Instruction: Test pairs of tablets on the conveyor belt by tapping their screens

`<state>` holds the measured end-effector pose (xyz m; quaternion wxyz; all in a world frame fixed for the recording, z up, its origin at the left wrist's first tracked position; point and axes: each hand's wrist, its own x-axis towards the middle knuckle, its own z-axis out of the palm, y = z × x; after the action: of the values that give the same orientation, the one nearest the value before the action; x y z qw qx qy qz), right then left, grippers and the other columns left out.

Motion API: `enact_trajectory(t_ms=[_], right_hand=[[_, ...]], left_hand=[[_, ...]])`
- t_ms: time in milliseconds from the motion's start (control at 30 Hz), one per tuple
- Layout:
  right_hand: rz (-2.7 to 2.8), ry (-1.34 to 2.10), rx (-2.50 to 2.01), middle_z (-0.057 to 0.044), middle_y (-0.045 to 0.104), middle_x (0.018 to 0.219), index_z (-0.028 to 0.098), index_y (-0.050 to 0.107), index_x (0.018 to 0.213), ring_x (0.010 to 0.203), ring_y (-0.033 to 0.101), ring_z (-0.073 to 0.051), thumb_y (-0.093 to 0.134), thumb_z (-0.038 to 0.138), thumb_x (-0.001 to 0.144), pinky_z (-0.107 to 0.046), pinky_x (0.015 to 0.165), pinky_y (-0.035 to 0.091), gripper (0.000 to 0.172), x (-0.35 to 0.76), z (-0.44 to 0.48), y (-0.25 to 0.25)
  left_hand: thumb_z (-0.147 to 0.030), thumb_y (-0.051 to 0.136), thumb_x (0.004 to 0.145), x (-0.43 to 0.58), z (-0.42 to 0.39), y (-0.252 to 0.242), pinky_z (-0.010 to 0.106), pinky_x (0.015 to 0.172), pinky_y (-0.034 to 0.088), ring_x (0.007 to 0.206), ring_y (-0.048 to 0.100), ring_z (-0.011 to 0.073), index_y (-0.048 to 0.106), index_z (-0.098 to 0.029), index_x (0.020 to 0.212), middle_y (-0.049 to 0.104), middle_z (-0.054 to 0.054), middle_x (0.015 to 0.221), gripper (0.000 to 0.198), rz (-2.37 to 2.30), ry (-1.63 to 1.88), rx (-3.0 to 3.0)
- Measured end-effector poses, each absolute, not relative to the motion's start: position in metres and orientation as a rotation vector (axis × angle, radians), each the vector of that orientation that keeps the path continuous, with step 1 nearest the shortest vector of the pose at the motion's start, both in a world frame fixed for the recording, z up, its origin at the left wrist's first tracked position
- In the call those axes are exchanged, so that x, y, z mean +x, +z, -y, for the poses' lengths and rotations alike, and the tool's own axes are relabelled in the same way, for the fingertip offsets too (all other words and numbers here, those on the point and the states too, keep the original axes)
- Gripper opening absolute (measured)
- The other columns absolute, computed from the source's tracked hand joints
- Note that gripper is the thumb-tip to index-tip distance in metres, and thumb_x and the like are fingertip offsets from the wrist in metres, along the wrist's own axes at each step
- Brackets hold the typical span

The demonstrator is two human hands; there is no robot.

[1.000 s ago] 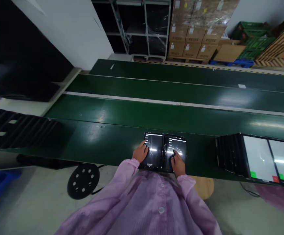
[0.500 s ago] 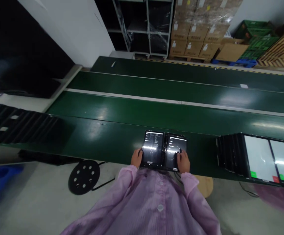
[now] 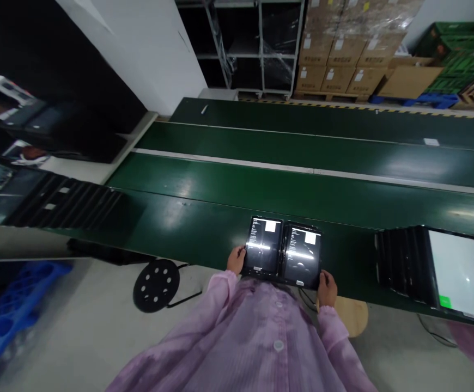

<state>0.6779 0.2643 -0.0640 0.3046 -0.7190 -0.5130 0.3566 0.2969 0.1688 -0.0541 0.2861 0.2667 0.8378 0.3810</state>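
Two tablets (image 3: 262, 251) lie side by side in a black tray (image 3: 270, 278) at the near edge of the green bench. Both lit screens show lines of white text and a white square near the top right. My left hand (image 3: 236, 260) grips the tray's left edge, thumb on top. At the opposite edge, beside the right-hand tablet (image 3: 301, 264), my right hand (image 3: 327, 288) is closed on the lower right side. The undersides of both hands' fingers are hidden.
Black trays (image 3: 404, 267) are stacked to the right, the top one holding white-screened tablets (image 3: 461, 269). More dark trays (image 3: 69, 201) lean in a row at the left. A black stool (image 3: 156, 286) and a wooden stool (image 3: 349, 316) stand below the green bench (image 3: 220, 179).
My right hand has moved off the right tablet's screen to the tray's right edge. Both screens now show a white square. The view has shifted left.
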Motion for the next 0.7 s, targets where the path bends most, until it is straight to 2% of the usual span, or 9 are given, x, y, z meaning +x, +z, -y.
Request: enact_trajectory(t_ms=[267,433,533,700], right_hand=[[1.358,0.954,-1.889,-0.019,0.076,0.11,0.014,0.073,0.106,0.101,0.069,-0.032,0.048,0.066,0.078,-0.041,0.09,0.052,0.065,0.677,-0.264,-0.064],[1.371,0.948,-1.884,-0.02,0.076,0.108,0.013,0.072,0.106,0.101,0.069,-0.032,0.046,0.067,0.079,-0.042,0.089,0.052,0.066,0.676,-0.262,-0.065],[1.37,0.932,-1.893,-0.019,0.076,0.107,0.015,0.072,0.104,0.101,0.069,-0.032,0.044,0.069,0.08,-0.042,0.089,0.052,0.066,0.675,-0.262,-0.065],[1.363,0.938,-1.919,-0.019,0.076,0.107,0.014,0.07,0.106,0.099,0.07,-0.032,0.05,0.072,0.078,-0.042,0.09,0.053,0.067,0.671,-0.262,-0.063]], left_hand=[[-0.033,0.058,0.09,0.302,-0.164,-0.051,0.044,0.105,0.051,0.109,0.068,0.0254,0.069,-0.019,0.11,0.072,0.011,0.113,0.028,-2.239,0.99,0.749],[-0.05,0.072,0.079,0.306,-0.166,-0.047,0.045,0.105,0.051,0.111,0.066,0.0286,0.066,-0.015,0.116,0.067,0.013,0.115,0.051,-2.234,0.958,0.795],[-0.054,0.062,0.087,0.307,-0.166,-0.046,0.045,0.104,0.051,0.11,0.066,0.028,0.066,-0.016,0.116,0.067,0.013,0.113,0.048,-2.247,0.933,0.811],[-0.048,0.053,0.093,0.308,-0.165,-0.047,0.046,0.105,0.05,0.111,0.065,0.0287,0.066,-0.015,0.114,0.067,0.015,0.113,0.041,-2.263,0.903,0.829]])
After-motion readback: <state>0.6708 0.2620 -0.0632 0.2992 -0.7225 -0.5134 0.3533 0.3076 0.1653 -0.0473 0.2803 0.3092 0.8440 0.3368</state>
